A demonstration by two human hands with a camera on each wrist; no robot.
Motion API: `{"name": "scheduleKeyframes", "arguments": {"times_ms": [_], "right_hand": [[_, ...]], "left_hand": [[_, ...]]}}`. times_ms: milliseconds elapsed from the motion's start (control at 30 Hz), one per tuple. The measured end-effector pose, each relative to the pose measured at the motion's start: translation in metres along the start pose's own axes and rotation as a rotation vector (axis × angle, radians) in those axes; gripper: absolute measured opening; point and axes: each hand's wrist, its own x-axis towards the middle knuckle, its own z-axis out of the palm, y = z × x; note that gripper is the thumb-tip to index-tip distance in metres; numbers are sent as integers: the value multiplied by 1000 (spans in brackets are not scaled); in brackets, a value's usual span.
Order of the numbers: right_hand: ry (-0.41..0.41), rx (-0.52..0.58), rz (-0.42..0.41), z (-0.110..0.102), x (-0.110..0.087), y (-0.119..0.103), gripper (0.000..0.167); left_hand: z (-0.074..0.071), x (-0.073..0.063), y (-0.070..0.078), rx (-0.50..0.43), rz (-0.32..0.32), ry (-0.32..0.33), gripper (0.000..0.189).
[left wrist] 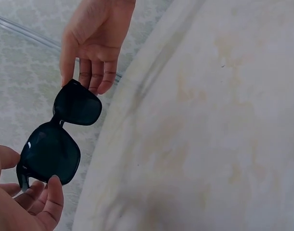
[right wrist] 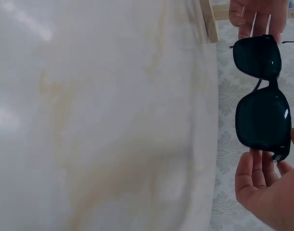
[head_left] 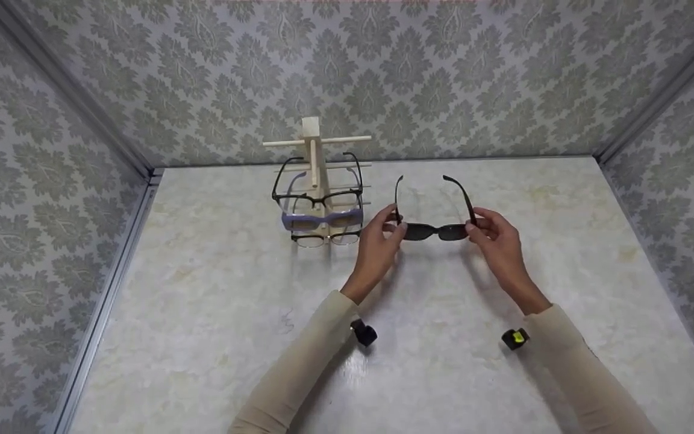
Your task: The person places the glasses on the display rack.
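Observation:
Both hands hold a pair of black sunglasses [head_left: 422,232] above the table, its temples unfolded and pointing away from the person. The left hand [head_left: 377,244] pinches the left end of the frame near the hinge. At the other end, the right hand [head_left: 500,244] pinches the frame by its right hinge. The dark lenses [left wrist: 50,149] show large in the left wrist view, with fingers at either end. In the right wrist view the sunglasses [right wrist: 263,118] hang between the two hands, and part of the upper hand is cut off by the image edge.
Left of the hands stands a wooden eyewear rack [head_left: 311,129] with crossbars. It bears black-rimmed glasses [head_left: 317,199], purple-framed glasses [head_left: 299,223] and thin-rimmed glasses [head_left: 309,242] at the bottom. Patterned walls [head_left: 347,72] enclose the marbled table [head_left: 202,313] at the back and sides.

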Motion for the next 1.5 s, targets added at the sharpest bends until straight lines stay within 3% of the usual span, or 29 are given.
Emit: {"name": "scheduleKeyframes", "arguments": {"times_ms": [867,1500], "right_hand": [[19,81,-110,4,-13,-33,42],[40,117,-191,-3,-16,-59,41]], "left_hand": [[-27,-15,35,20,99,-36,54],[-37,-17,66,28,184,-52,53]]}}
